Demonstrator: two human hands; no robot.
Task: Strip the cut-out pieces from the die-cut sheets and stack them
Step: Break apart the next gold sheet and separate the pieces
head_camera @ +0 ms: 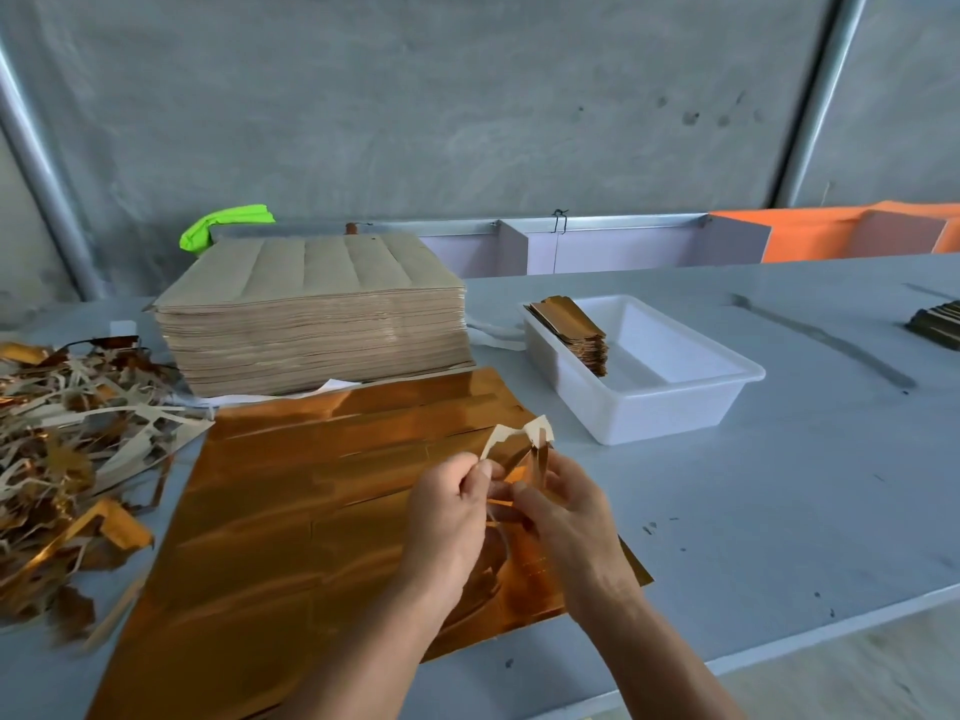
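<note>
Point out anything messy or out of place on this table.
Loose heap of torn gold and beige paper scrap strips sprawls over the grey table's left edge. In the white plastic tray, the stack of gold cut-out pieces leans askew.

Two bare forearms, left hand (451,517), right hand (569,522), no sleeves, short fingernails

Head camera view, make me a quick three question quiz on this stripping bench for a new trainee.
1. True or false: both hands, left hand and right hand, pinch the same scrap strip above the gold sheet.
2. Where do finished pieces sit? A) white tray B) on the waste pile C) atop the brown sheet stack
3. Fill in: the waste pile lies to the person's ____.

Key: 1 true; 2 A; 3 left.
</note>
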